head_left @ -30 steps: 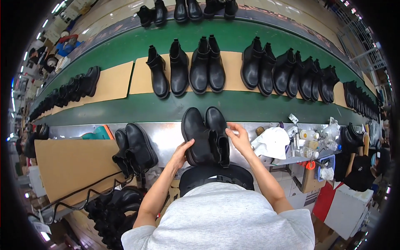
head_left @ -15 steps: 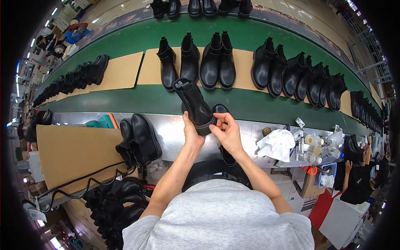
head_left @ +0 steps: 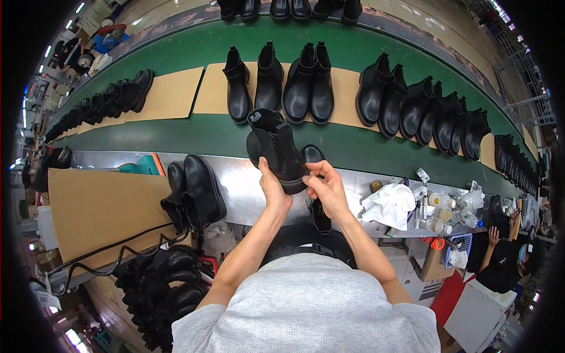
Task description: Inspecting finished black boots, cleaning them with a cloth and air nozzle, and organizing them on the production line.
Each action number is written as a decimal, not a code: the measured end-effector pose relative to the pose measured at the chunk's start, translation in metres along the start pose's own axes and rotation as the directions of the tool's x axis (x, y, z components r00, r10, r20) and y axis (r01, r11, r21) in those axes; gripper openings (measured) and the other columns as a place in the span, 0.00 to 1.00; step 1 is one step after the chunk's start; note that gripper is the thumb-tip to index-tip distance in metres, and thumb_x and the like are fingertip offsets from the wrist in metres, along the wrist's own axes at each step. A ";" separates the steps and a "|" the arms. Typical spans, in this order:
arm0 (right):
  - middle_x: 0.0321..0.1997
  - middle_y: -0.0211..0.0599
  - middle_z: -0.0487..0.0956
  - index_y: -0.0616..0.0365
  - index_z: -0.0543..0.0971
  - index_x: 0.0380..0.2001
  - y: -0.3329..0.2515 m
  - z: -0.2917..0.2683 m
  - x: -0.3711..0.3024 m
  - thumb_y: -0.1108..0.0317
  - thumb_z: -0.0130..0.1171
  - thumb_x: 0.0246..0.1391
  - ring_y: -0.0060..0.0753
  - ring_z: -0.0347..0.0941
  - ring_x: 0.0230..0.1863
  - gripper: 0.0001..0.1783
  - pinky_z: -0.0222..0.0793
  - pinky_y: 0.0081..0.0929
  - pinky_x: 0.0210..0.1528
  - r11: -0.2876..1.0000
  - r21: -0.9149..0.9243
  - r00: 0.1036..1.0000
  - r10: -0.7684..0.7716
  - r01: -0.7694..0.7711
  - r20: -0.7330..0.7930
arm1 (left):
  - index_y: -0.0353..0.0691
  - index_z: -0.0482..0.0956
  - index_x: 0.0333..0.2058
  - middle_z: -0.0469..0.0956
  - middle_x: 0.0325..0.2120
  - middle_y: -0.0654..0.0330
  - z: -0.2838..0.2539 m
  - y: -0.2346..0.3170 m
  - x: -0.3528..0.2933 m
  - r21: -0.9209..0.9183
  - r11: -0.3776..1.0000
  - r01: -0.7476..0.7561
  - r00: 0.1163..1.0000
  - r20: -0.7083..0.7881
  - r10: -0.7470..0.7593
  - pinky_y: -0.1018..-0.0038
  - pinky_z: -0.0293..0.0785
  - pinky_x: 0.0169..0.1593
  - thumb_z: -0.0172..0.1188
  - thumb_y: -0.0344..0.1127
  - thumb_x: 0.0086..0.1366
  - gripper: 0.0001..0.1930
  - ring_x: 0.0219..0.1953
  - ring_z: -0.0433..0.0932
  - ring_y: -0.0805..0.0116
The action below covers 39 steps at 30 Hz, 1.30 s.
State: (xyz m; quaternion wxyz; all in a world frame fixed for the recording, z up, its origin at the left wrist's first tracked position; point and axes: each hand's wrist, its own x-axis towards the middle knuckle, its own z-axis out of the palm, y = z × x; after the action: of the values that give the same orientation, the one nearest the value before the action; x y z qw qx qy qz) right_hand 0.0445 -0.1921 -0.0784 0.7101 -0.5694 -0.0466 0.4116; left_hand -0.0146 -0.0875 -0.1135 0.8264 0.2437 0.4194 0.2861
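Note:
My left hand point(head_left: 275, 189) is closed around the heel end of a black ankle boot point(head_left: 283, 154), held above the metal bench with its opening toward the far side. The boot's rounded toe shows at its left. Thumb and forefinger of my right hand point(head_left: 328, 189) are pinched together against the right side of the boot, by the heel and sole edge. Whatever is between those fingertips is too small to make out. A second black boot point(head_left: 319, 219) lies on the bench behind my right hand, partly hidden by it.
Black boots point(head_left: 307, 88) stand in rows on cardboard along the green belt point(head_left: 223, 138). A pair of boots point(head_left: 202, 187) is on the bench at left, beside a cardboard sheet point(head_left: 106, 209). White cloth point(head_left: 388, 205) and bottles point(head_left: 441, 201) are at right. A co-worker point(head_left: 509, 259) is at far right.
The held boot has turned in my left hand, so its toe now shows at the left. My right hand stays pinched at the heel edge, shifted slightly right. The view has moved a little.

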 end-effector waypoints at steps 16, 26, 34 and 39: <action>0.26 0.30 0.75 0.60 0.75 0.36 0.014 -0.055 0.039 0.63 0.55 0.52 0.17 0.69 0.24 0.12 0.64 0.14 0.22 0.952 -0.305 0.983 -0.081 0.026 -0.168 | 0.33 0.67 0.50 0.73 0.44 0.57 -0.071 0.002 0.008 0.184 0.978 0.102 0.992 0.052 -0.114 0.69 0.70 0.49 0.47 0.53 0.64 0.28 0.43 0.74 0.67; 0.54 0.71 0.61 0.76 0.43 0.60 0.054 -0.027 0.089 0.40 0.67 0.30 0.63 0.62 0.55 0.67 0.60 0.41 0.57 0.042 -0.972 0.960 0.169 -0.232 -0.222 | 0.34 0.47 0.61 0.57 0.56 0.40 -0.083 0.034 0.100 0.996 -0.040 -0.081 0.993 0.077 -0.087 0.51 0.65 0.50 0.61 0.67 0.43 0.56 0.54 0.65 0.45; 0.38 0.40 0.78 0.59 0.71 0.51 0.053 -0.105 0.092 0.62 0.71 0.33 0.34 0.75 0.39 0.37 0.69 0.24 0.42 0.835 -0.527 0.987 0.145 -0.159 -0.067 | 0.32 0.69 0.49 0.77 0.30 0.57 -0.107 0.030 0.135 0.945 0.203 -0.256 0.965 0.262 -0.004 0.75 0.76 0.32 0.69 0.44 0.47 0.33 0.30 0.78 0.69; 0.33 0.27 0.76 0.60 0.73 0.46 0.004 -0.095 0.065 0.69 0.65 0.45 0.19 0.71 0.30 0.23 0.68 0.17 0.32 0.967 -0.172 0.971 0.207 -0.186 0.117 | 0.34 0.72 0.47 0.77 0.29 0.65 -0.088 0.039 0.109 0.658 0.746 -0.100 0.939 0.310 -0.147 0.86 0.70 0.25 0.66 0.41 0.53 0.25 0.26 0.74 0.83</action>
State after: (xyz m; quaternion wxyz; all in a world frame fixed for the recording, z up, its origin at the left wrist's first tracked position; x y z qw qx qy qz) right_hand 0.1356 -0.2237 -0.1411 0.6129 -0.5974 -0.0704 0.5123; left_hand -0.0456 0.0287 -0.1958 0.7484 0.5623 0.3465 0.0603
